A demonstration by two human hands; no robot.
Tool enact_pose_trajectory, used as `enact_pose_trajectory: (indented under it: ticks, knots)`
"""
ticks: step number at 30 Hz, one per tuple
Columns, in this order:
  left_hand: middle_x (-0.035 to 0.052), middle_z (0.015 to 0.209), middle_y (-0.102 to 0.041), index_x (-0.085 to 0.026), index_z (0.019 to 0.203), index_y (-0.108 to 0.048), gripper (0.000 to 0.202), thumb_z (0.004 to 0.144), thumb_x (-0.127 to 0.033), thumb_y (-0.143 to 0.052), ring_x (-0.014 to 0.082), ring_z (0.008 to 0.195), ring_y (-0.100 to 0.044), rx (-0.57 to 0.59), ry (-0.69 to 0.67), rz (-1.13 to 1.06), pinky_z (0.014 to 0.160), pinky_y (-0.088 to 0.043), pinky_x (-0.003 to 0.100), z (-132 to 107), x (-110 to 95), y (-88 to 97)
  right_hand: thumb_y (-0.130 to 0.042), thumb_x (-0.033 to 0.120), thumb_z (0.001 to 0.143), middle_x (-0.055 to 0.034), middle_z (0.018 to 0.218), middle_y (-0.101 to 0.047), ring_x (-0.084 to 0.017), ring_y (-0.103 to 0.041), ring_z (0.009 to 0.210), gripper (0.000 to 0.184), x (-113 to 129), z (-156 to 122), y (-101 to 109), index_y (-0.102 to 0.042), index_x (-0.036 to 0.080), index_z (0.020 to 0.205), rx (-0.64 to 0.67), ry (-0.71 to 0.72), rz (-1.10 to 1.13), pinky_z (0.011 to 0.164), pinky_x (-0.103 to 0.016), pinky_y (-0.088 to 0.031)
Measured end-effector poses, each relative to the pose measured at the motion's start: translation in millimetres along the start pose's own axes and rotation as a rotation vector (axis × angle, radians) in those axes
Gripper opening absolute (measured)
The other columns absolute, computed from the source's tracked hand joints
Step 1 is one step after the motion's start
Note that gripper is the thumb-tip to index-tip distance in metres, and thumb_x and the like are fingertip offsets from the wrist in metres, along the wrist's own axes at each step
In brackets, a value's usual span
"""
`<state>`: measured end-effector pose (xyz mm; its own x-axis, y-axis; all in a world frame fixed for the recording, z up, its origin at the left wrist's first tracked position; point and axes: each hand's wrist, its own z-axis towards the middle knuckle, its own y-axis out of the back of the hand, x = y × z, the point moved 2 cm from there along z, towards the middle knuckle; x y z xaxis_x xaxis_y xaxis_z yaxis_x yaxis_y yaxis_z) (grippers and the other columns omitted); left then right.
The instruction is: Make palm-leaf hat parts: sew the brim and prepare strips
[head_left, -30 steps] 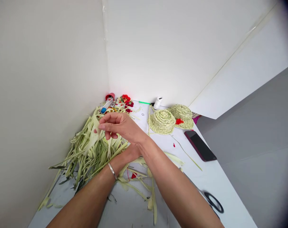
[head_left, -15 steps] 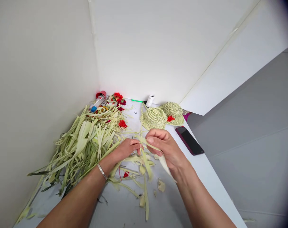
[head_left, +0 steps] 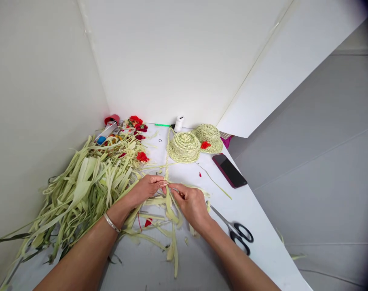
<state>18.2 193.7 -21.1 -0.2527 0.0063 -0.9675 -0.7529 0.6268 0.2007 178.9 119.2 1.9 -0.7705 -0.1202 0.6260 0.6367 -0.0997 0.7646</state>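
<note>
A pale green braid [head_left: 167, 157] of husk-like strips runs from beside the woven hat shape [head_left: 184, 148] toward me. At the braid's near end, my left hand [head_left: 150, 187] pinches it between thumb and fingers. My right hand [head_left: 188, 199] is closed right beside it, its fingertips gripping a strip where the strands meet. Loose strip ends [head_left: 171, 208] hang below both hands toward the table. Some of the strips are hidden behind my right fingers.
A large heap of pale green strips [head_left: 81, 186] lies at left. Red flowers [head_left: 142, 157], a white thread spool [head_left: 179, 123] and a second woven hat [head_left: 207, 135] stand toward the back. A phone [head_left: 229, 171] and black-handled scissors [head_left: 237, 232] lie at right near the table edge.
My right hand has come down and closer to my left, bringing its strip to the braid end. The view has shifted right, and the scissors now show beside my right forearm.
</note>
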Motion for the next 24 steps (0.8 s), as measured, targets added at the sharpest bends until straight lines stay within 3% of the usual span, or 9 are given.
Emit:
enact_pose_trajectory:
  ticks: [4, 9, 14, 18, 24]
  knots:
    - [-0.0102, 0.045, -0.027, -0.016, 0.069, -0.061, 0.037, 0.084, -0.049, -0.053, 0.0083, 0.045, -0.021, 0.006, -0.002, -0.017, 0.046, -0.016, 0.024, 0.9, 0.4, 0.2, -0.049, 0.022, 0.090, 0.0053, 0.065, -0.064, -0.010, -0.043, 0.050, 0.029, 2.2, -2.4, 0.4, -0.072, 0.033, 0.104, 0.033, 0.054, -0.002, 0.056, -0.021, -0.029]
    - [-0.0100, 0.047, -0.027, -0.016, 0.069, -0.060, 0.037, 0.083, -0.050, -0.054, 0.0084, 0.046, -0.022, 0.014, 0.002, -0.034, 0.046, -0.016, 0.024, -0.2, -0.7, 0.1, -0.050, 0.023, 0.091, 0.0057, 0.060, -0.059, -0.010, -0.043, 0.050, 0.026, 0.8, -2.7, -4.6, -0.071, 0.030, 0.105, 0.055, 0.032, -0.007, 0.053, -0.021, -0.028]
    - [-0.0099, 0.051, -0.028, -0.017, 0.067, -0.053, 0.038, 0.081, -0.052, -0.056, 0.0079, 0.048, -0.020, 0.016, 0.005, -0.056, 0.046, -0.016, 0.023, 0.1, 2.1, -0.2, -0.050, 0.025, 0.093, 0.0017, 0.078, -0.063, -0.010, -0.053, 0.062, 0.021, 2.5, 1.1, -7.5, -0.071, 0.025, 0.096, -0.017, 0.109, -0.020, 0.061, -0.020, -0.034]
    - [-0.0097, 0.050, -0.029, -0.017, 0.068, -0.054, 0.038, 0.081, -0.052, -0.056, 0.0080, 0.048, -0.021, 0.004, 0.005, -0.051, 0.046, -0.015, 0.023, 0.7, 3.7, 0.3, -0.054, 0.024, 0.092, 0.0005, 0.084, -0.062, -0.010, -0.053, 0.061, 0.014, 6.0, 3.7, -5.9, -0.067, 0.022, 0.087, -0.081, 0.133, -0.110, 0.059, -0.021, -0.035]
    - [-0.0097, 0.051, -0.028, -0.017, 0.065, -0.052, 0.038, 0.081, -0.051, -0.057, 0.0078, 0.047, -0.021, 0.000, -0.003, -0.053, 0.046, -0.014, 0.023, 0.9, 3.5, 0.3, -0.053, 0.023, 0.094, -0.0004, 0.090, -0.066, -0.012, -0.062, 0.075, 0.017, 10.3, 7.1, -4.4, -0.067, 0.025, 0.104, -0.052, 0.203, -0.152, 0.064, -0.021, -0.039]
